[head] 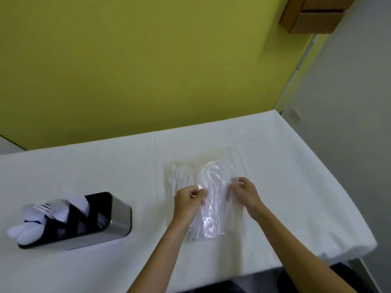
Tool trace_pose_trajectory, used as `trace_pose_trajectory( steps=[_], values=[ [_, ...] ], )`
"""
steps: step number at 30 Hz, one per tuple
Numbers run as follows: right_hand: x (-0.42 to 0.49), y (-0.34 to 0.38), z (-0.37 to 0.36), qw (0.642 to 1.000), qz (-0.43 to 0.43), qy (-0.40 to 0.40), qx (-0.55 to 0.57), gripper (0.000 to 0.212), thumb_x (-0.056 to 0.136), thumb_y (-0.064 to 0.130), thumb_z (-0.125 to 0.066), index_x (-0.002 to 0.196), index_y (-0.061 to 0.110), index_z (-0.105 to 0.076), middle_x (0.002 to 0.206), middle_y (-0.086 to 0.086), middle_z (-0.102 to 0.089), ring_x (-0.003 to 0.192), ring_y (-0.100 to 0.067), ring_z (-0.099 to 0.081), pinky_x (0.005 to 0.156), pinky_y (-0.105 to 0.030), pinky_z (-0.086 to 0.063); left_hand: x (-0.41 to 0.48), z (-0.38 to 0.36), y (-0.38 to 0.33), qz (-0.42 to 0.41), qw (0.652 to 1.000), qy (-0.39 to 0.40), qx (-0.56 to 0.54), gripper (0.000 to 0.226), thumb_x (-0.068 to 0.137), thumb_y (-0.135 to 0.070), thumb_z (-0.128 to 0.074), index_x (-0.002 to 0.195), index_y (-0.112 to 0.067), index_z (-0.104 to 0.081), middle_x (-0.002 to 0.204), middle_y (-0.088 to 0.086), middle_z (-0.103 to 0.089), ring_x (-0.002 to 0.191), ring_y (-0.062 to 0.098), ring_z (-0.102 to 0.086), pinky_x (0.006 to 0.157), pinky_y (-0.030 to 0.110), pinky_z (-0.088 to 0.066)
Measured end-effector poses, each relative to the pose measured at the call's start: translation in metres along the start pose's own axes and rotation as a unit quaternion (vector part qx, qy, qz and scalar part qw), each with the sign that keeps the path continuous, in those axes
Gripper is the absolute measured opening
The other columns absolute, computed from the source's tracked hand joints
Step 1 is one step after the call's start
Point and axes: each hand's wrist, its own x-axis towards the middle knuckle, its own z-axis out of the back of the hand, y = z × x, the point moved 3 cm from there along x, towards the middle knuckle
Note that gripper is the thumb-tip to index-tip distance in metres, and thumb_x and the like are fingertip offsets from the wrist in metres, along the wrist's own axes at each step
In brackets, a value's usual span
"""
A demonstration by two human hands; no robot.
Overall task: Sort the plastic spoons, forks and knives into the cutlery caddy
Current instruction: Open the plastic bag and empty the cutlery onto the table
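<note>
A clear plastic bag [213, 208] lies on the white table [118, 166], with white plastic cutlery [179, 176] showing faintly through and beside it. My left hand [188, 199] pinches the bag's left edge, and my right hand [243, 191] pinches its right edge. At the left stands a steel cutlery caddy [120, 216] with black dividers. White spoons [23, 231] and forks [45, 208] stick out of its near compartments.
A yellow wall rises right behind the table. The table's right edge [338, 187] drops off beside a grey wall. A cardboard box [313, 15] hangs at the top right. A dark seat shows below the front edge.
</note>
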Motion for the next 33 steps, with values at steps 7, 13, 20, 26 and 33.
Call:
trace_pose_trajectory(
  steps=[7,13,20,26,33],
  values=[
    [-0.028,0.026,0.027,0.982,0.175,-0.072,-0.021,0.024,0.089,0.034,-0.063,0.108,0.021,-0.059,0.109,0.012,-0.06,0.093,-0.011,-0.061,0.07,-0.025,-0.051,-0.005,-0.035,-0.012,-0.015,0.998,0.046,-0.041,0.02,0.08,-0.016,-0.075,0.07,-0.006,-0.061,0.071,0.012,-0.067,0.058,0.012,-0.062,0.047,0.023,-0.046],
    [-0.031,0.047,0.046,0.981,0.184,-0.017,-0.068,0.012,0.089,0.023,-0.063,0.086,0.011,-0.063,0.087,0.001,-0.068,0.06,-0.006,-0.062,0.047,-0.02,-0.05,-0.01,-0.062,-0.03,-0.046,0.995,0.083,-0.015,0.04,0.075,-0.015,-0.079,0.058,-0.013,-0.043,0.051,0.0,-0.048,0.036,0.014,-0.046,0.039,0.021,-0.039],
    [-0.018,0.03,0.097,0.981,0.144,-0.084,-0.102,0.014,0.091,0.004,-0.051,0.085,0.006,-0.064,0.081,-0.014,-0.069,0.06,-0.019,-0.063,0.047,-0.022,-0.052,-0.013,-0.048,-0.027,-0.061,0.993,-0.062,-0.073,0.032,0.09,-0.012,-0.062,0.07,-0.007,-0.038,0.055,0.019,-0.049,0.032,0.018,-0.047,0.039,0.024,-0.041],
    [-0.038,0.038,0.122,0.936,0.261,-0.139,-0.189,0.012,0.084,0.018,-0.071,0.091,0.019,-0.062,0.083,0.004,-0.061,0.068,-0.01,-0.056,0.059,-0.011,-0.04,-0.026,-0.057,-0.049,-0.123,0.991,-0.045,-0.023,0.027,0.09,-0.01,-0.058,0.073,-0.001,-0.039,0.057,0.013,-0.048,0.032,0.019,-0.047,0.036,0.028,-0.04],
    [-0.062,0.053,0.087,0.918,0.291,0.065,-0.26,0.03,0.092,0.001,-0.044,0.1,0.013,-0.071,0.091,0.003,-0.07,0.075,0.003,-0.064,0.069,-0.017,-0.049,-0.036,-0.086,-0.058,-0.144,0.988,0.046,-0.028,0.029,0.095,-0.021,-0.05,0.074,-0.005,-0.039,0.059,0.013,-0.048,0.038,0.024,-0.047,0.039,0.027,-0.036]
  ],
)
